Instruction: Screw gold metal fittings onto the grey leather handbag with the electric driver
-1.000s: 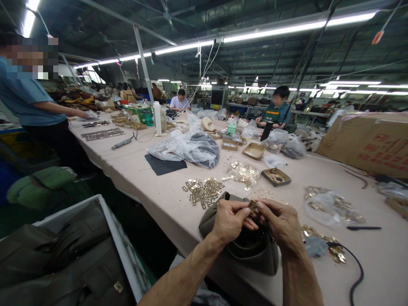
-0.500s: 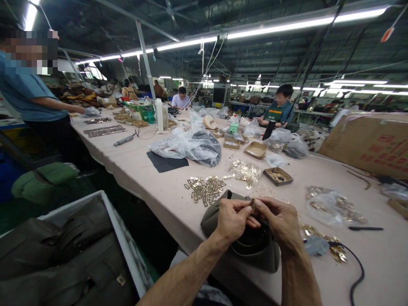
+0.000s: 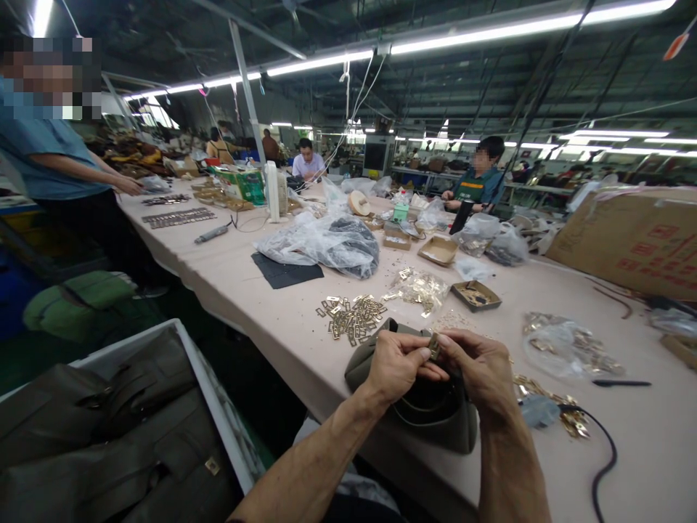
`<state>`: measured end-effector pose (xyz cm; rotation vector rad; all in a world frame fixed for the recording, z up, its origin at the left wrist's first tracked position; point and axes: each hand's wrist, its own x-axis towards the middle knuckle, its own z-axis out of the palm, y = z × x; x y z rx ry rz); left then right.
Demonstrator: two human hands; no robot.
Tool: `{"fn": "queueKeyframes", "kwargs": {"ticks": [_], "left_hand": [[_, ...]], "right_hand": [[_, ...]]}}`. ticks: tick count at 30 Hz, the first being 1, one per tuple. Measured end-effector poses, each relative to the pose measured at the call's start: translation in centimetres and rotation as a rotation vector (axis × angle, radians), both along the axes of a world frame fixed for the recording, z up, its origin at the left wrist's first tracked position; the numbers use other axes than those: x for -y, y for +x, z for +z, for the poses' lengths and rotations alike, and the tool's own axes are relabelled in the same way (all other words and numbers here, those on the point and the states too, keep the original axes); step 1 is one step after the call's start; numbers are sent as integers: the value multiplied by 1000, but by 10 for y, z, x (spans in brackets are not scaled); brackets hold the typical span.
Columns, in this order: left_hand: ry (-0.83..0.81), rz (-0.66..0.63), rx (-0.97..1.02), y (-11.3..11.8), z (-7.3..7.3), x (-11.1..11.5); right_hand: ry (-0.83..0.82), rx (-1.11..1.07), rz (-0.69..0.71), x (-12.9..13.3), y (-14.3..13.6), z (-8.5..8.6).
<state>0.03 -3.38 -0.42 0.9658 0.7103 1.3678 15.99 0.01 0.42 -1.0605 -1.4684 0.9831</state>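
A dark olive bag [image 3: 457, 425] stands at the table's near edge, its mouth facing up between my hands. A small gold metal clasp plate [image 3: 434, 347] sits at the bag's upper rim. My left hand [image 3: 397, 363] is closed, thumb and fingers pinching at the plate from the left. From the right, my right hand [image 3: 479, 359] is closed on the same plate with thumb and fingertips. The fingers partly hide how the plate meets the bag. Gold rectangular frames [image 3: 351, 317] lie in a pile just beyond the bag.
A white bin [image 3: 210, 385] of similar bags stands at left. A corded tool [image 3: 539, 412] lies on gold plates at right. Beyond are bagged fittings [image 3: 571, 345], a small tray [image 3: 475, 296], a plastic-wrapped bundle [image 3: 343, 243] and a carton [image 3: 626, 240]. Co-workers are around the table.
My hands stay at the bag's rim, with the gold plate turned slightly and a little more of it showing. The view has shifted slightly. The co-worker at left has moved an arm.
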Motion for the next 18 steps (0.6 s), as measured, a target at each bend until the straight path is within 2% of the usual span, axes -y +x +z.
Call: {"fn": "queueKeyframes", "kwargs": {"ticks": [9, 18], "left_hand": [[-6, 1, 13, 1, 2, 0], [-6, 54, -5, 4, 4, 2]], "right_hand": [[8, 17, 15, 1, 2, 1], [17, -5, 30, 2, -4, 2]]}}
